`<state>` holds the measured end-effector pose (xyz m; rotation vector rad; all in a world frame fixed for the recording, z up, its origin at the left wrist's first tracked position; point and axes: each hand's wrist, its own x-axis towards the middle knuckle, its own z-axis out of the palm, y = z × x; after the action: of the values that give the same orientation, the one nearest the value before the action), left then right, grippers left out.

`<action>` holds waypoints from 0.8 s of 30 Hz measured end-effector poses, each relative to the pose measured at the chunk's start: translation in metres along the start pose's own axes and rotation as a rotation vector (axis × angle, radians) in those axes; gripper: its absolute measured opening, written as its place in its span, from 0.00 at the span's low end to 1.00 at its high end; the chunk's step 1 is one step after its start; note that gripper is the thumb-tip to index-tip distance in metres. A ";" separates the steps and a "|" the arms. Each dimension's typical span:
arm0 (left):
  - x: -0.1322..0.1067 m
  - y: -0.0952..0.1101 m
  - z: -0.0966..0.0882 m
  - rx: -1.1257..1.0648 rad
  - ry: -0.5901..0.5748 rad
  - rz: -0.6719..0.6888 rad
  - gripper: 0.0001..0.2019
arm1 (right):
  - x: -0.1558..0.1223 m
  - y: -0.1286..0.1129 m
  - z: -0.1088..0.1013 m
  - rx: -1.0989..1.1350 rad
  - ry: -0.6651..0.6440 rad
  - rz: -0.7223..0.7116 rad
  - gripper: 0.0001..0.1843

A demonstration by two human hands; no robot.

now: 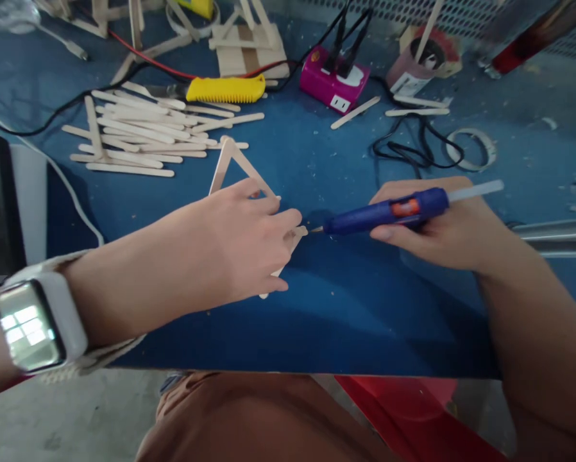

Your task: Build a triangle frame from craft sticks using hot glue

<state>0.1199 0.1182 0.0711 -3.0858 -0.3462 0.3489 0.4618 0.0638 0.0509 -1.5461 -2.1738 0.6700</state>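
Observation:
My left hand [242,240] presses down on a triangle of wooden craft sticks [230,159] lying on the blue table [317,308], fingers pinched at its right corner. A smartwatch sits on that wrist. My right hand [442,231] is wrapped round a blue hot glue gun [389,213], held level. The gun's nozzle touches the stick end at the triangle's right corner, beside my left fingertips. A clear glue stick pokes out of the gun's rear.
A pile of loose craft sticks [138,135] lies at the back left, with a yellow-handled tool [225,90] behind it. A magenta power strip [333,83] with black cables, a tape ring [471,147], a small cup [413,67] and glued stick frames stand at the back.

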 end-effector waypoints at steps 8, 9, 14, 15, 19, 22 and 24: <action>0.006 -0.002 -0.016 0.018 -0.072 -0.004 0.30 | 0.009 0.053 0.002 -0.100 0.409 0.048 0.33; 0.006 -0.003 -0.016 0.029 -0.082 -0.002 0.30 | 0.011 0.061 0.002 -0.097 0.461 0.063 0.34; 0.007 -0.001 -0.014 0.035 -0.117 -0.009 0.30 | 0.019 0.093 0.002 -0.009 0.530 0.108 0.37; 0.007 -0.001 -0.014 0.026 -0.120 -0.013 0.30 | 0.019 0.097 0.001 -0.011 0.553 0.102 0.37; 0.007 0.000 -0.015 -0.001 -0.129 -0.027 0.30 | 0.018 0.105 0.000 -0.032 0.685 0.102 0.33; 0.007 0.000 -0.017 -0.011 -0.133 -0.025 0.30 | 0.019 0.109 0.003 -0.025 0.746 0.124 0.29; 0.005 -0.001 -0.016 -0.017 -0.123 -0.012 0.29 | 0.020 0.111 0.005 -0.019 0.774 0.142 0.26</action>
<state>0.1282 0.1203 0.0856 -3.0845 -0.3718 0.5397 0.5376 0.1132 -0.0172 -1.6187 -1.5003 0.0472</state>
